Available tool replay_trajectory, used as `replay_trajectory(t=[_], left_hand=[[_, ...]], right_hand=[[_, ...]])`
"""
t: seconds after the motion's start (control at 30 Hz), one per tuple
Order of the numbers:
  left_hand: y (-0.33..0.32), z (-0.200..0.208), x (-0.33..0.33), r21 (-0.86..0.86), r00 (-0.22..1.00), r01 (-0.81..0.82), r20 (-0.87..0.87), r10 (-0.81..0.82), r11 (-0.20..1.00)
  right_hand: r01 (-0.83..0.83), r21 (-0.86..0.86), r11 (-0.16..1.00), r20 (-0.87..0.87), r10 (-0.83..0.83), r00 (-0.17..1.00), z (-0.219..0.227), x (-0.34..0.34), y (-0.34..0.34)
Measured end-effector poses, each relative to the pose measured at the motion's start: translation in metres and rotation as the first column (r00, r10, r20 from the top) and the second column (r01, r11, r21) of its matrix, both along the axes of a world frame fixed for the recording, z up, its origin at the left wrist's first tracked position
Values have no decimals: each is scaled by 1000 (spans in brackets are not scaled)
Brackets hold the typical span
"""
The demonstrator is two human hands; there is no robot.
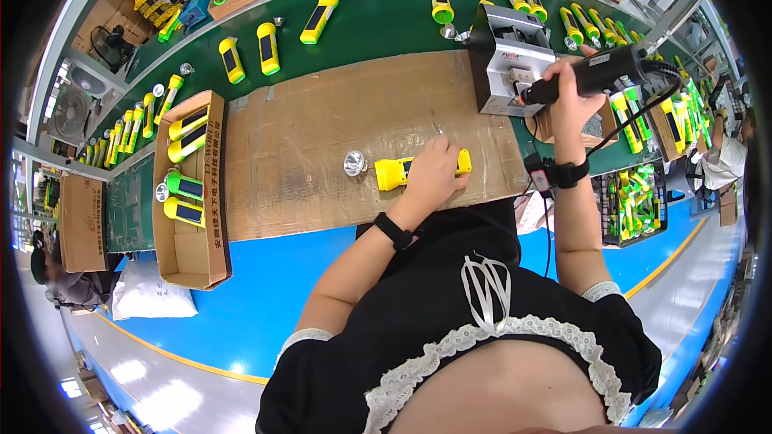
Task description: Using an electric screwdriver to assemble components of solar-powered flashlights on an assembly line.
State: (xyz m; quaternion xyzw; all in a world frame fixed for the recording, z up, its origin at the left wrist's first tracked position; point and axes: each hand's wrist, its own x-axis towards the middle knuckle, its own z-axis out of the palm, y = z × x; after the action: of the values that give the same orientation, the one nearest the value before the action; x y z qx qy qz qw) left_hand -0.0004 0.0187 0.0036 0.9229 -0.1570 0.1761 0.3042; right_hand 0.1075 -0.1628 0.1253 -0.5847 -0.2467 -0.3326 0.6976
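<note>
My left hand [434, 173] is wrapped over a yellow flashlight body [392, 175] with a dark panel, pressing it against the cardboard sheet [322, 112]. Beside the flashlight's wide end lies a shiny round reflector [355, 163], apart from it. My right hand [572, 88] grips a black electric screwdriver [599, 72] with a cable at its rear. The driver's tip points left, close to the front of a silver screw-feeder machine [511, 60]; whether the tip touches it I cannot tell.
A long cardboard box [211, 217] with several flashlights stands at the left. More yellow flashlights [320, 18] lie along the green bench [362, 12] behind. At the right are a small carton [599, 124] and a black crate [635, 205] of green and yellow parts.
</note>
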Motion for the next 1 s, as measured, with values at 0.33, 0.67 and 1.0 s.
replay_trajectory(t=[0.33,0.67,1.0], left_hand=[[-2,7,1,22,989,-36,-143,38,999],[-4,-1,3,-17,998,-52,-30,52,998],[-5,-2,-2,-3,997,-75,3,75,997]], right_hand=[[28,-124,992,-151,-47,987,-2,37,-3],[-294,93,951,-268,308,913,-9,-5,11],[-451,-76,889,-222,426,877,-27,-55,50]])
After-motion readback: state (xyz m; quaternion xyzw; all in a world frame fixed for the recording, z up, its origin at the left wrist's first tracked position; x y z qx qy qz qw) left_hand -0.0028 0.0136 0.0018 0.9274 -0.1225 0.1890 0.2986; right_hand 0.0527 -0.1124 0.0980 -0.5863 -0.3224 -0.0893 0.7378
